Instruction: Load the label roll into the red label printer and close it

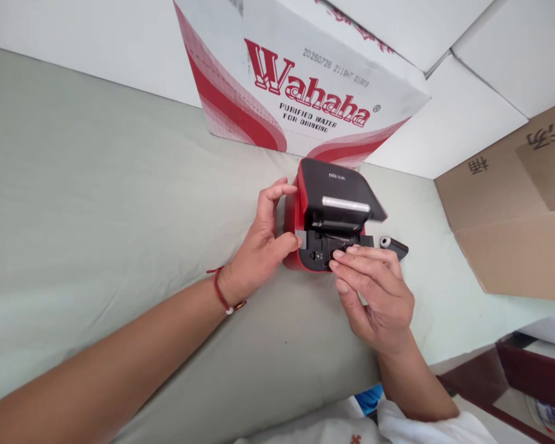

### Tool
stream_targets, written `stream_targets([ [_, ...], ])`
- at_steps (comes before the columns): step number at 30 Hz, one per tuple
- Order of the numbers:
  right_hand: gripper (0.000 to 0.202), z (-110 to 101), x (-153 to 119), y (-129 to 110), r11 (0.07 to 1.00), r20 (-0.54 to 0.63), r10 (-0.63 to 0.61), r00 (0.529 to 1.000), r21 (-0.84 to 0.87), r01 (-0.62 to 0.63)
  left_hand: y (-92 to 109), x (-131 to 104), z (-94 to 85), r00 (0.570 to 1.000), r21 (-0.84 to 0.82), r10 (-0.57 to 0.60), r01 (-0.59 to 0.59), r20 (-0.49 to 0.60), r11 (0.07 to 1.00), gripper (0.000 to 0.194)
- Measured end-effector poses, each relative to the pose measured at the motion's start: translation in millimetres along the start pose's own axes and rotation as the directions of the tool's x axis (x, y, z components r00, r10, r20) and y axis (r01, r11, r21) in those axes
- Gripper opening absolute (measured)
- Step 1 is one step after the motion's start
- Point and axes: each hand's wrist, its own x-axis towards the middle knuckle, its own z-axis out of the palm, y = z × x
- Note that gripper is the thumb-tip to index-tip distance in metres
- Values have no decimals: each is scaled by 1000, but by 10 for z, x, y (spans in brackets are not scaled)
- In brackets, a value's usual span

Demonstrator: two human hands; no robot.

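Observation:
A red and black device (335, 191) rests on the pale green cloth, its black lid tilted up over a dark compartment. My left hand (268, 243) grips the device's left side, thumb on a grey piece at the front corner and fingers along the red edge. At the front opening, my right hand (374, 283) has its fingertips close together on a dark, shiny piece (335, 243); whether that piece is loose or part of the device I cannot tell. A small black cylinder-like object (394, 246) lies just right of the device.
Behind the device stands a white and red Wahaha carton (305, 92). White boxes (485, 55) fill the back right, and a brown cardboard box (513, 216) stands at the right. A dark red shelf (534, 367) shows at the lower right. Pale green cloth (97, 185) covers the surface.

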Motion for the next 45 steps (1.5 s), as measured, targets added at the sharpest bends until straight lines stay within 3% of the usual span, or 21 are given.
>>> stream_targets([
  [4,24,-124,127,2,999,62,-9,998,33,7,-55,12,-27,999,-16,-15,16,47,1000,64],
  [9,19,-364,539,150,968,275,204,940,87,-236,-103,40,-13,1000,-87,-10,12,19,996,72],
  [13,28,-307,949,349,942,455,334,825,-193,-275,-72,43,7,999,-132,-29,32,26,991,76],
  [16,25,-115,1196,407,877,594,419,686,-460,-137,-45,39,12,999,-152,-32,36,31,988,74],
  [19,22,69,1343,365,806,670,485,562,-592,11,-29,33,14,999,-164,-42,45,26,985,73],
  [22,22,163,1405,320,748,656,551,516,-662,43,-19,28,14,999,-159,-46,49,24,986,73],
  [25,17,186,1394,352,753,653,542,530,-657,39,-15,28,9,998,-154,-57,61,27,986,73],
  [31,15,70,1195,440,790,602,443,664,-612,28,-25,37,-3,998,-153,-45,52,48,987,71],
  [34,14,-152,1066,385,848,566,425,706,-523,-90,-25,35,-3,998,-158,-45,52,49,986,71],
  [38,32,-676,862,297,909,477,405,780,-302,-287,-23,26,-6,998,-165,-37,45,55,985,68],
  [40,41,-959,725,301,875,414,483,771,-267,-404,-25,25,-7,997,-166,-47,56,57,985,68],
  [42,45,-1173,570,360,828,397,561,726,-259,-498,-30,27,-8,997,-170,-53,62,56,983,69],
  [45,48,-1268,345,540,780,450,622,641,-286,-556,-45,37,-7,998,-182,-49,57,47,982,71],
])
